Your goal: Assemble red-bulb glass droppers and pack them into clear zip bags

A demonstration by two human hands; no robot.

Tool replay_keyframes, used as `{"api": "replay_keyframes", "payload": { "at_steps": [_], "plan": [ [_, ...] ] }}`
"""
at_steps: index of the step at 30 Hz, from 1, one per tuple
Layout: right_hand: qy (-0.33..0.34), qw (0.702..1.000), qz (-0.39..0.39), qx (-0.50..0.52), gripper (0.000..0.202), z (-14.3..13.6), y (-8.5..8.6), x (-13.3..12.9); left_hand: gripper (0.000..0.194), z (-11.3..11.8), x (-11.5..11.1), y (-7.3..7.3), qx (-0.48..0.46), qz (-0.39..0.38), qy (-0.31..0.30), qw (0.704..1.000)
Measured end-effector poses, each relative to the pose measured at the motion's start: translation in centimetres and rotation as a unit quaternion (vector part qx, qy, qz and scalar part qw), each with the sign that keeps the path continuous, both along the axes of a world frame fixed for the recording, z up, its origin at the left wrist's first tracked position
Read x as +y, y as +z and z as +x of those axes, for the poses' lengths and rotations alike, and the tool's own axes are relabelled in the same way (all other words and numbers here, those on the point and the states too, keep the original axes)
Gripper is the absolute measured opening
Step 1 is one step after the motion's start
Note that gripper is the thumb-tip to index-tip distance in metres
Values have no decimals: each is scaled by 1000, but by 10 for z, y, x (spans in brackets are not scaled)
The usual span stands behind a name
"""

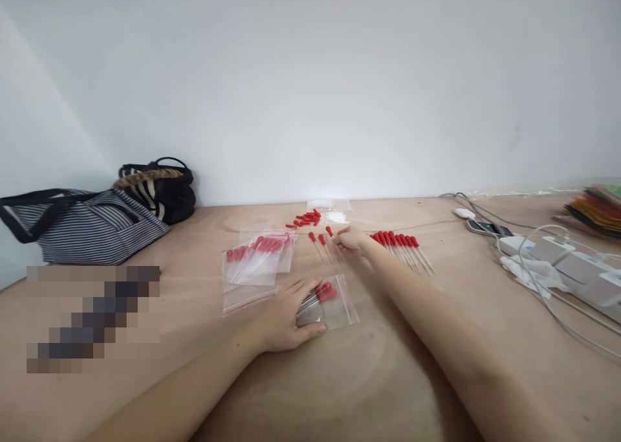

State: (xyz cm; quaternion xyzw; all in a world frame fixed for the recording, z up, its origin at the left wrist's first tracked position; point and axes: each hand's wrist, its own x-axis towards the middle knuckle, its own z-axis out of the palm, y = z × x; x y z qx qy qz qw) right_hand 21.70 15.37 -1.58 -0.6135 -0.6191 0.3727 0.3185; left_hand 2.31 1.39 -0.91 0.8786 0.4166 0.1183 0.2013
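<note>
My left hand [288, 316] rests on the table, its fingers and thumb bent round a clear zip-lock bag [347, 309]. In that bag lie glass droppers with red bulbs [326, 292], their stems partly hidden by my fingers. Farther out, my right hand [352, 240] is closed, with its fingertips at a red-bulbed dropper [329, 231]; the exact grip is small and partly hidden. Two more loose droppers [322, 239] lie just left of it. Behind my left hand, filled zip-lock bags [250, 277] overlap in a pile.
A row of droppers [400, 241] lies right of my right hand. Loose red bulbs [305, 219] and a clear bag with glass tubes [334, 215] are near the wall. A striped bag [97, 225] stands left; chargers and cables [557, 254] lie right.
</note>
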Motion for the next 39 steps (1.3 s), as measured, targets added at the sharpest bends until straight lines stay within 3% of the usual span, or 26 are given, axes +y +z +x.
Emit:
{"api": "replay_keyframes", "payload": {
  "at_steps": [5, 9, 12, 16, 21, 28, 34, 39],
  "plan": [
    [57, 994, -59, 67, 56, 41, 5, -52, 66, 1, -1, 4, 3, -7, 6, 1000],
    [68, 981, -74, 168, 71, 58, 2, -84, 64, 1, 0, 6, -4, -1, -1, 1000],
    [18, 963, -20, 267, 71, 60, -6, -97, 65, 1, 1, 6, -4, -1, 1, 1000],
    [-40, 943, 77, 321, 58, 51, -14, -108, 65, 0, 1, 5, -10, 6, -1, 1000],
    [-72, 931, 76, 350, 55, 35, -21, -116, 65, -1, 2, 1, -12, 0, -1, 1000],
    [36, 929, -30, 367, 49, 29, -23, -123, 65, -2, 3, -2, -15, 7, 0, 1000],
    [101, 974, 1, 204, 35, 34, -26, -124, 64, -2, 4, -2, -12, 17, -1, 1000],
    [198, 960, -16, 197, 24, 32, -28, -124, 65, -2, 4, -1, 1, 14, 7, 1000]
  ]
}}
